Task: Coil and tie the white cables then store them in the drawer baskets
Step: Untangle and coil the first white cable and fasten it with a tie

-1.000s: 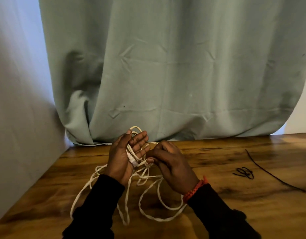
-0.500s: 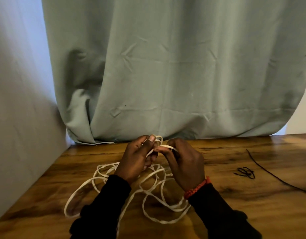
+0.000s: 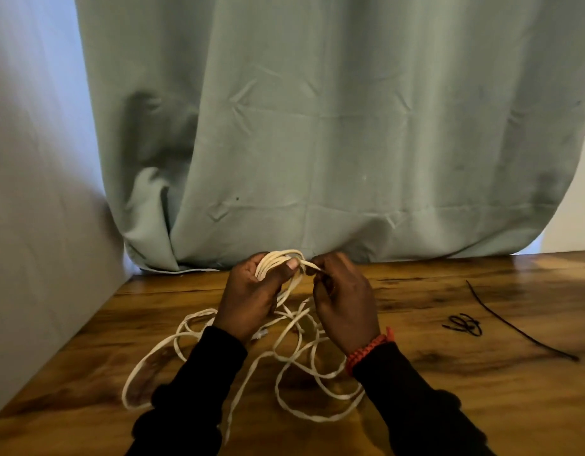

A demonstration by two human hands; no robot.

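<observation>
Left hand [image 3: 251, 291] clenched round several turns of the white cable [image 3: 274, 263], thumb pressing them flat so the coil keeps its shape. Right hand [image 3: 344, 301], just beside it, pinches the running strand to feed the next turn. Below both hands, uncoiled slack lies looped on the wooden table [image 3: 482, 406]. Well right of the right hand lie black ties [image 3: 464, 325], probably for binding.
</observation>
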